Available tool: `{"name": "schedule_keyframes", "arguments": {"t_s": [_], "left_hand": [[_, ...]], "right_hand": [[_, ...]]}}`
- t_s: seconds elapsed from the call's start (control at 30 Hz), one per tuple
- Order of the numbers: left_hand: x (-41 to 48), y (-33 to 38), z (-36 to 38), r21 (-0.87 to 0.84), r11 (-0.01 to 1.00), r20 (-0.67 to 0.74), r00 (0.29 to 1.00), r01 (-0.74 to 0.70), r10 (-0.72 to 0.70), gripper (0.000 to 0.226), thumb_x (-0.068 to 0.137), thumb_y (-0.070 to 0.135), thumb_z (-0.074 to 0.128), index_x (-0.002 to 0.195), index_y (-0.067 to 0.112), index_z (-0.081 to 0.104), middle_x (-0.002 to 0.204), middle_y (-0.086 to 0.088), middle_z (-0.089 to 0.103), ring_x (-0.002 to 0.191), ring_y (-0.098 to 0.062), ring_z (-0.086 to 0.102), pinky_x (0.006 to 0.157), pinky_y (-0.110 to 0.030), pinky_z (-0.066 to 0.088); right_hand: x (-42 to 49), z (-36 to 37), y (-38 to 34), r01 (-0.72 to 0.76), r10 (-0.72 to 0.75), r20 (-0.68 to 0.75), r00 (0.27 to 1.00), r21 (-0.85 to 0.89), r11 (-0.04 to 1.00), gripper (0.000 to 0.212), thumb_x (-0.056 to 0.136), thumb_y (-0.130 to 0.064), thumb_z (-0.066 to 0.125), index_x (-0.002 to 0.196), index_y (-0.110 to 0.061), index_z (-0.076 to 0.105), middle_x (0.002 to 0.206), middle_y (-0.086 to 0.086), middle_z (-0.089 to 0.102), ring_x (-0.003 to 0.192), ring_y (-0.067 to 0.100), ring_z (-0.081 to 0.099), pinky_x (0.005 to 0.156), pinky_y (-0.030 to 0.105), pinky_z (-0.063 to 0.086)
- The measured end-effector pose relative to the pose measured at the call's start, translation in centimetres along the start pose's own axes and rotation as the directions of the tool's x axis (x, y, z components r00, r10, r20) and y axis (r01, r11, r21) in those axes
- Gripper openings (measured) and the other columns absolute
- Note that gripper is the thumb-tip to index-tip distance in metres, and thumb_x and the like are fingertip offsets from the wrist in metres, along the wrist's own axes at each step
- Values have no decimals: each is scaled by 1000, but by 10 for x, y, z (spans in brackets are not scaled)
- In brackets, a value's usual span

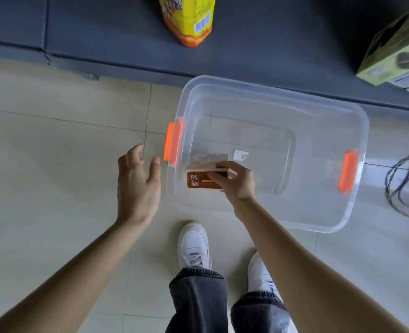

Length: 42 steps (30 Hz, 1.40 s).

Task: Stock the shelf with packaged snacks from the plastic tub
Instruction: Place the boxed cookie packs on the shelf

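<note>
A clear plastic tub (357, 121) with orange latches stands on the tiled floor in front of a dark grey shelf (116, 30). Inside its near left corner, my right hand (234, 181) grips a brown snack box (198, 180) by its right end. A pale, flat packet (209, 157) lies just behind the box on the tub's bottom. My left hand (136, 183) hovers open over the floor, left of the tub, holding nothing. A yellow and orange snack bag (189, 18) stands on the shelf.
A green carton (395, 51) sits at the shelf's right end. Dark cables (405, 186) coil on the floor to the right of the tub. My white shoes (193, 246) stand just in front of the tub. A small white label lies on the tub's bottom.
</note>
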<state>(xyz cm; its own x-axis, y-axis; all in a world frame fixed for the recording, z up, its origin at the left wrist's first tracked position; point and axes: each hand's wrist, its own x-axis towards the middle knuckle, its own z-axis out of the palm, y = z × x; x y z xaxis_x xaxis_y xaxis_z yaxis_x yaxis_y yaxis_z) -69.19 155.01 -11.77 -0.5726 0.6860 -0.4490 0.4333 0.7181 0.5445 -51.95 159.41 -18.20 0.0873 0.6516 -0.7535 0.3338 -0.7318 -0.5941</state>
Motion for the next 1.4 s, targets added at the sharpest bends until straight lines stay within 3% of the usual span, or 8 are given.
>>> {"name": "schedule_keyframes", "arguments": {"t_s": [0.17,0.27,0.37,0.63,0.87,1.1,1.27,1.4], "left_hand": [[-28,43,-21,-244,959,108,986,147,-124,15,97,31,51,102,18,59,96,9,59,107,-29,58,95,-43,47],[-46,87,-39,-511,732,375,883,451,-282,32,97,43,48,113,17,56,108,-9,65,90,-22,66,82,-43,56],[-68,126,-58,-541,644,522,817,540,-245,43,95,46,49,118,11,60,104,-13,70,91,-24,69,76,-41,59],[-149,203,-131,-642,606,497,857,469,-137,23,91,23,60,108,9,67,98,-13,72,81,-21,70,69,-35,59],[-259,289,-241,-661,702,425,903,264,60,36,77,24,69,113,24,69,100,-9,74,94,-28,70,82,-42,58],[-342,407,-333,-606,794,515,787,54,340,44,67,30,66,110,25,69,94,-5,75,83,-19,71,75,-40,59],[-385,480,-379,-648,760,492,729,-60,477,22,77,35,71,98,31,71,93,-6,75,86,-18,70,68,-32,56],[-416,510,-396,-714,699,513,709,40,483,37,78,36,73,107,15,66,98,-14,72,95,-31,68,72,-39,56]], "right_hand": [[-55,-44,-44,216,-216,-15,976,153,964,32,68,-9,82,82,-37,75,112,-12,66,109,13,62,91,48,52],[-96,-71,-78,299,-311,8,950,250,921,38,68,-5,82,79,-41,75,119,-15,61,118,14,57,95,47,50],[-137,-92,-107,367,-385,10,923,284,886,34,67,-10,80,80,-42,74,125,-10,60,120,14,55,97,43,50],[-245,-144,-181,347,-357,-50,933,392,852,10,71,-22,75,69,-32,75,120,-11,61,118,3,55,86,30,52],[-358,-224,-269,153,-199,78,977,397,905,59,85,-15,69,132,-37,42,128,3,59,105,21,64,85,43,54],[-498,-354,-354,227,-327,181,927,421,878,58,76,-22,71,129,-25,47,106,12,71,93,30,70,75,40,58],[-595,-407,-382,334,-401,64,914,444,832,47,83,-15,70,121,-25,44,99,17,72,90,35,70,82,49,56],[-643,-418,-387,403,-405,-135,904,580,708,47,82,-6,70,118,-19,42,97,24,70,84,40,70,66,45,58]]}}
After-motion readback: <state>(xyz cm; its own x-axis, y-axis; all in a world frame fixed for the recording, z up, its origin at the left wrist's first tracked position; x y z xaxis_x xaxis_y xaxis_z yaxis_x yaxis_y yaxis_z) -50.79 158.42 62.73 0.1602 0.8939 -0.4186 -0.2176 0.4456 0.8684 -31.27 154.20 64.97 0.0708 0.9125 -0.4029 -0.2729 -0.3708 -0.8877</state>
